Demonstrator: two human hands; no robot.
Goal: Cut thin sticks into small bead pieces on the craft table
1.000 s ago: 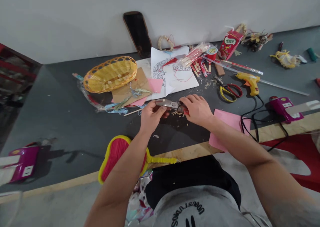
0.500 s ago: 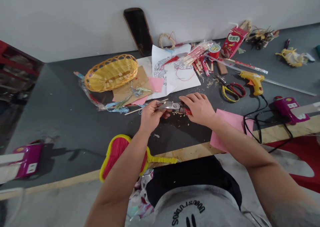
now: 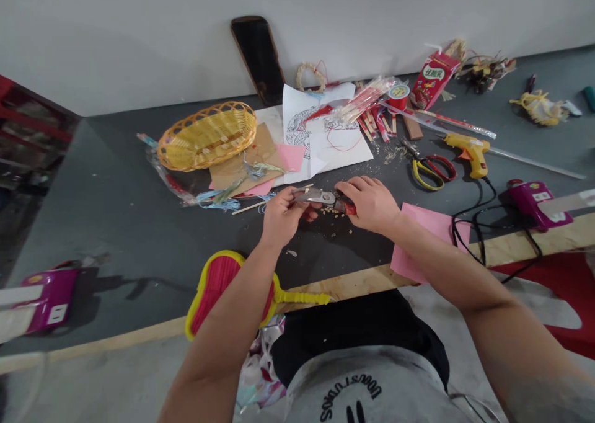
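Note:
Over the dark table, my right hand (image 3: 374, 204) is wrapped round the red-and-black handles of pruning shears (image 3: 326, 197), whose silver blades point left. My left hand (image 3: 281, 217) is closed in a pinch by the blade tips, on a thin pale stick (image 3: 304, 189) of which only a short end shows. Small pale cut bits (image 3: 341, 213) lie scattered beneath the shears. Another thin stick (image 3: 248, 208) rests on the table just left of my left hand. Under my left forearm is a red fan-shaped piece with yellow edging (image 3: 218, 280).
A yellow woven basket (image 3: 209, 134) stands back left, near printed paper (image 3: 341, 153) and tassels (image 3: 218, 200). To the right lie scissors (image 3: 430, 172), a yellow glue gun (image 3: 474, 153) with black cable, and pink paper (image 3: 427, 224). Purple clamp-like devices (image 3: 56, 296) sit at the front edge.
Almost nothing differs. Both hands and the shears stay at nearly the same place, with only a very slight shift of the view.

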